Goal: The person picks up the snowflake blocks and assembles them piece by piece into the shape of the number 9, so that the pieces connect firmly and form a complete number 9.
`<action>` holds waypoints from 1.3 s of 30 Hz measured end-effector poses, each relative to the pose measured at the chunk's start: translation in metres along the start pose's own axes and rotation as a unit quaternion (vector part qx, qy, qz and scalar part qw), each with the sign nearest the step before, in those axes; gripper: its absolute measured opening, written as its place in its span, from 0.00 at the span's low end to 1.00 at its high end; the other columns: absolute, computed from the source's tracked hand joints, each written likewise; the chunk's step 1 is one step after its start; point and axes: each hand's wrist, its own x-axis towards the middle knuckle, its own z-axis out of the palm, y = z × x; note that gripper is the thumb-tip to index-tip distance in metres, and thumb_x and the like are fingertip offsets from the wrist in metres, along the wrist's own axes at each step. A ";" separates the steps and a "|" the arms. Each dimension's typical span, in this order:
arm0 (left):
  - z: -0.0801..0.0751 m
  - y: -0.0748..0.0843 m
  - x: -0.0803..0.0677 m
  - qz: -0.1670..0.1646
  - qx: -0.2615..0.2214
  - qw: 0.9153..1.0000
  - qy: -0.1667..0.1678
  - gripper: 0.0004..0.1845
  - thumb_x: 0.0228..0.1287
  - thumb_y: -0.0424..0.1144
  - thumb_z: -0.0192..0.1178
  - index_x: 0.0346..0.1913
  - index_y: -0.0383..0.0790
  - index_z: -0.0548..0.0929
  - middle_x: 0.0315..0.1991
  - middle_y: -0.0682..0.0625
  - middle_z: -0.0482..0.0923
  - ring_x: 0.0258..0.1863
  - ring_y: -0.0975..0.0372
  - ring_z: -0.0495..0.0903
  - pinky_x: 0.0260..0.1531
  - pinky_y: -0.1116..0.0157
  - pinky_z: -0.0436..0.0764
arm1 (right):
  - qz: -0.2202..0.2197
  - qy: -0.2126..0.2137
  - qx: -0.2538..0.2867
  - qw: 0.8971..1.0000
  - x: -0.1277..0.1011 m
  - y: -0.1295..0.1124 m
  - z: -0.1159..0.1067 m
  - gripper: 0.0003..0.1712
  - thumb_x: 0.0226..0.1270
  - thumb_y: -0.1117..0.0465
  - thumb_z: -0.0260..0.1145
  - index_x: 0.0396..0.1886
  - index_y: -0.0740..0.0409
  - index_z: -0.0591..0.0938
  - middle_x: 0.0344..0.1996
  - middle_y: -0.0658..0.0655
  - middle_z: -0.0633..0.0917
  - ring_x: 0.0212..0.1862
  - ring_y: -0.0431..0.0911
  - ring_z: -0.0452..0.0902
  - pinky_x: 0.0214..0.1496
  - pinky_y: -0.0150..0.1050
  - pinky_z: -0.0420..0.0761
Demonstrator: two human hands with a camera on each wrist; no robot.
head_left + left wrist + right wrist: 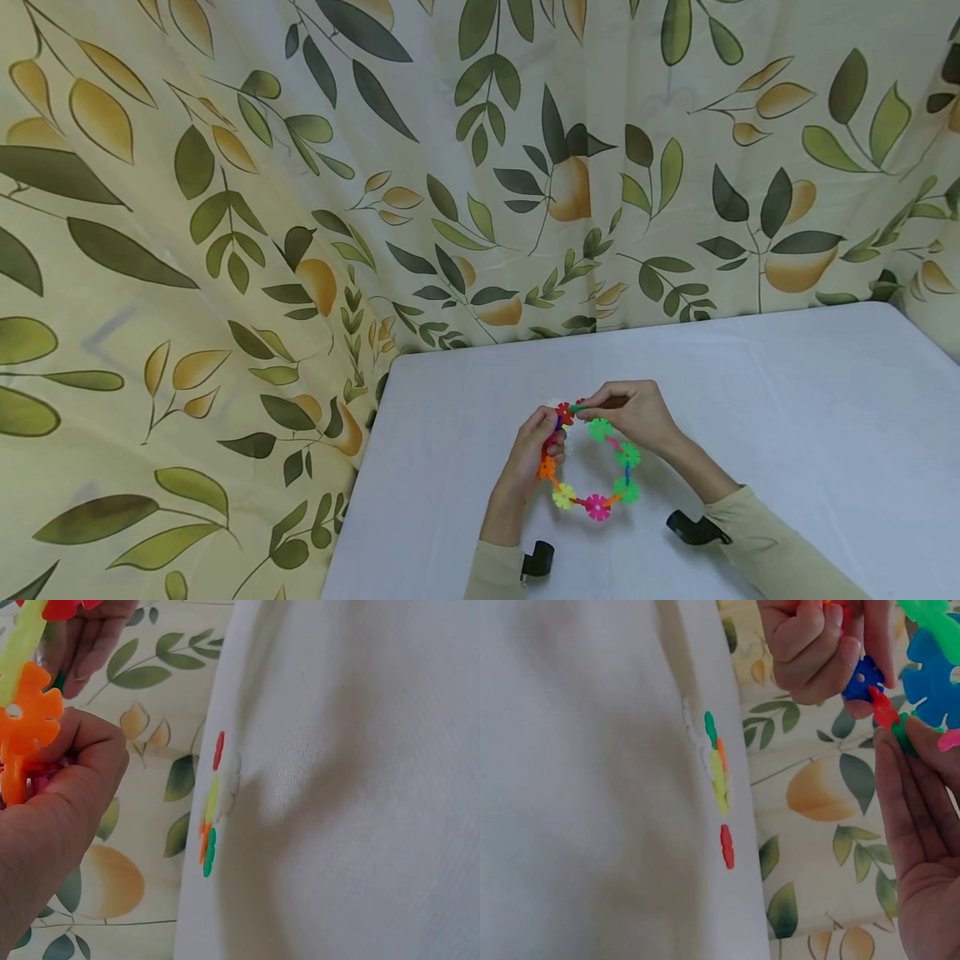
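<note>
Nearby, loose pieces [718,769] lie on the table [787,400].

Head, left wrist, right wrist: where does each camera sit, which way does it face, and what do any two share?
Head: on the person's head, looking forward and down at the white table and leaf-print curtain; shows the left hand, the right hand, both sleeves, holding the ring of plastic snowflake discs.
Left wrist: looks along the left hand past the orange disc toward the table edge.
Right wrist: looks past the right hand at the left hand.
Shared: both wrist views show the loose discs at the table edge.
</note>
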 end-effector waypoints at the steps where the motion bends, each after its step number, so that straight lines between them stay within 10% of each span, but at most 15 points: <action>1: 0.000 -0.001 0.000 0.000 -0.001 1.000 -0.002 0.17 0.85 0.47 0.48 0.49 0.32 0.70 0.31 0.51 0.66 0.26 0.65 0.62 0.26 0.74 0.67 | 0.003 -0.004 0.002 1.000 0.000 0.001 0.000 0.04 0.60 0.71 0.78 0.34 0.66 0.90 0.33 0.61 0.91 0.34 0.51 0.91 0.36 0.39 0.88; 19: -0.005 0.004 -0.001 -0.001 0.005 1.000 -0.023 0.17 0.85 0.46 0.47 0.48 0.32 0.72 0.30 0.52 0.67 0.24 0.65 0.61 0.26 0.73 0.66 | 0.014 -0.032 0.031 0.999 0.004 0.008 0.001 0.07 0.61 0.66 0.79 0.35 0.67 0.90 0.34 0.62 0.91 0.36 0.51 0.91 0.40 0.41 0.89; 25: -0.007 0.003 0.000 0.019 0.053 0.998 -0.004 0.22 0.85 0.45 0.47 0.50 0.22 0.74 0.33 0.50 0.75 0.28 0.64 0.67 0.29 0.72 0.69 | 0.029 -0.056 -0.061 0.996 0.007 0.016 -0.006 0.10 0.60 0.69 0.79 0.42 0.60 0.91 0.39 0.59 0.91 0.39 0.49 0.90 0.42 0.37 0.88; 32: -0.007 0.000 0.002 0.012 0.066 0.996 0.050 0.21 0.83 0.44 0.50 0.49 0.22 0.79 0.35 0.50 0.79 0.30 0.64 0.70 0.31 0.72 0.72 | 0.069 -0.049 -0.290 0.953 0.020 0.036 -0.011 0.16 0.62 0.65 0.78 0.49 0.61 0.90 0.45 0.60 0.89 0.41 0.50 0.87 0.41 0.44 0.86; 39: -0.009 -0.001 0.001 0.019 0.066 0.996 0.056 0.19 0.84 0.41 0.47 0.54 0.27 0.79 0.36 0.48 0.80 0.32 0.62 0.71 0.32 0.72 0.72 | 0.066 -0.112 -0.372 0.919 0.028 0.048 -0.003 0.18 0.63 0.59 0.78 0.53 0.56 0.89 0.45 0.59 0.81 0.37 0.45 0.79 0.39 0.43 0.83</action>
